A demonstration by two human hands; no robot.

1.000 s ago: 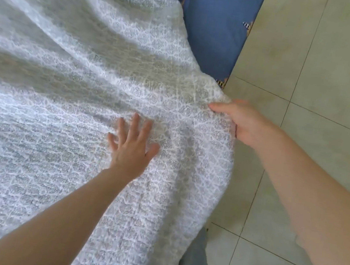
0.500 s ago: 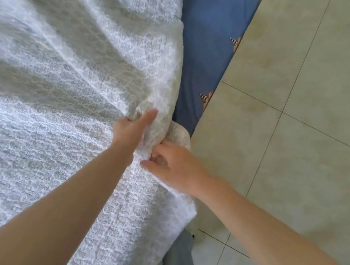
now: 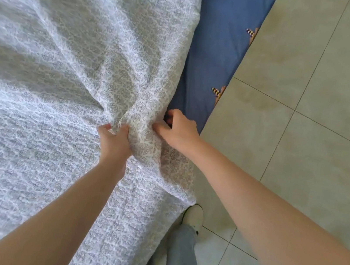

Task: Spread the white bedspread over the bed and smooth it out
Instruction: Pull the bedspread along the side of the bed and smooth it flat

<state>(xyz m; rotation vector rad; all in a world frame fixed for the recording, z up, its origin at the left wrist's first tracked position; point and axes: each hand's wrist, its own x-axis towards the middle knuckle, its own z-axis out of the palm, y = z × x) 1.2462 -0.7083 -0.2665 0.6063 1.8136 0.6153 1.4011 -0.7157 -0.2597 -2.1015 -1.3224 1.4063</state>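
Both hands bunch the white bedspread (image 3: 61, 91) near the bed's side edge: the left hand (image 3: 115, 140) fisted on a fold, the right hand (image 3: 179, 130) pinching cloth beside it. Blue sheet (image 3: 215, 47) shows beyond the right hand; an even outward pull should cover it without new creases.

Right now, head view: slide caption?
Both hands, left hand and right hand, bunch white bedspread beside exposed blue sheet.

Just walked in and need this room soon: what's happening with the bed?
A person is making it. Both the left hand and the right hand grip bunched folds of the white bedspread near the bed's edge. The cloth is wrinkled, and a strip of blue sheet shows uncovered beside the tiled floor.
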